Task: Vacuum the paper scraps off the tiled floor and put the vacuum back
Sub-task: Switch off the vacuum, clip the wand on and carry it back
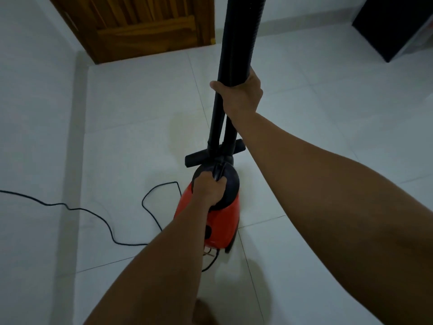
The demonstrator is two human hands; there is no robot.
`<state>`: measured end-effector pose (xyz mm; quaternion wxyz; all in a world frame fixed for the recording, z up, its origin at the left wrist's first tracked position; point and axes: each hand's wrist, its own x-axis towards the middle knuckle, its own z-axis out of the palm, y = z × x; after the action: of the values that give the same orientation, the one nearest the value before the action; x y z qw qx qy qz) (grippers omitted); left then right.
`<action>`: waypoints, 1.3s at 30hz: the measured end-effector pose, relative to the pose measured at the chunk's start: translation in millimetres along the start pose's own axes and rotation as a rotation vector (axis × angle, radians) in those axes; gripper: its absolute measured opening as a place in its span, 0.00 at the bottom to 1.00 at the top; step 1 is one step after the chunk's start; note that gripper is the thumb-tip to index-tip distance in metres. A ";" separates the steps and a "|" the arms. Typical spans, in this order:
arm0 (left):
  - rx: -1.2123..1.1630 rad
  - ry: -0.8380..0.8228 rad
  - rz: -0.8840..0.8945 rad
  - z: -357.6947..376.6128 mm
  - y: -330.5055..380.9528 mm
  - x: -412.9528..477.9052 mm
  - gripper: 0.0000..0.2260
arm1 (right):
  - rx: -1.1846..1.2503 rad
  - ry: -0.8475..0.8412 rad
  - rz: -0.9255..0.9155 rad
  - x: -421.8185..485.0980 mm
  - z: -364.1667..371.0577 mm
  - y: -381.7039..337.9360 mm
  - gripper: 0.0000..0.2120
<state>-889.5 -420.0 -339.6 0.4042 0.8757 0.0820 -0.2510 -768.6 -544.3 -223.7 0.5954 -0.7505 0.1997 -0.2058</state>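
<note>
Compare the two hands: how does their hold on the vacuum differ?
The left hand grips the black handle on top of the red vacuum body, low and near the tiled floor. The right hand wraps around the black wand and hose, higher up and farther from the camera. The left hand shows its back; the right shows its thumb side. Both are closed on black parts of the same vacuum.

A room in a home.
White tiled floor, wooden door in the corner, household vacuum.
</note>
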 end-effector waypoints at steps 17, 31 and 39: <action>-0.048 0.093 -0.132 -273.2 168.2 136.8 0.13 | -0.008 -0.084 0.001 202.0 206.1 -217.9 0.32; -0.070 0.263 -0.259 -431.1 224.8 369.6 0.09 | 0.082 -0.355 0.028 403.3 442.2 -254.3 0.32; -0.090 0.293 -0.306 -533.2 242.8 471.2 0.11 | 0.078 -0.460 -0.063 476.7 574.2 -283.1 0.28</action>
<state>-200.8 -208.6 -124.3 0.3837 0.8613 0.2831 -0.1756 -40.8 -278.2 -32.0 0.6472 -0.7599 0.0269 -0.0553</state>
